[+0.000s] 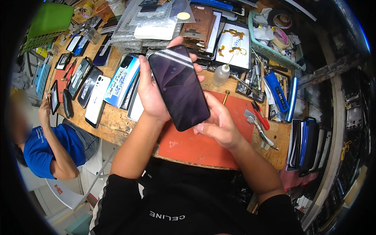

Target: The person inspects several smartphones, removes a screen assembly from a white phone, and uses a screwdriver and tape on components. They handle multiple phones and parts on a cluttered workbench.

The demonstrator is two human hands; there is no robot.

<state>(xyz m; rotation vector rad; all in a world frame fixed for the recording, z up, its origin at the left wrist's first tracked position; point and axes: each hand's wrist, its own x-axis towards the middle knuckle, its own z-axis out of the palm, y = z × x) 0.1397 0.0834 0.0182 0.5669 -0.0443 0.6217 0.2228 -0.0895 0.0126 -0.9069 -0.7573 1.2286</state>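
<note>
Tilted above the orange-red mat is a dark smartphone, its screen facing up and showing a dim purple pattern with ceiling-light glare near the top. My left hand is wrapped round it from the left and behind, with the thumb along the left edge and fingertips showing past the right edge. At the lower right corner, my right hand is closed on the phone, its thumb by the bottom edge. The phone's back is hidden.
Several phones, including a white one and a blue one, lie left. A dropper bottle, red-handled pliers and a teal basket stand or lie right. Bubble-wrap packages are stacked behind. Another person in blue sits left.
</note>
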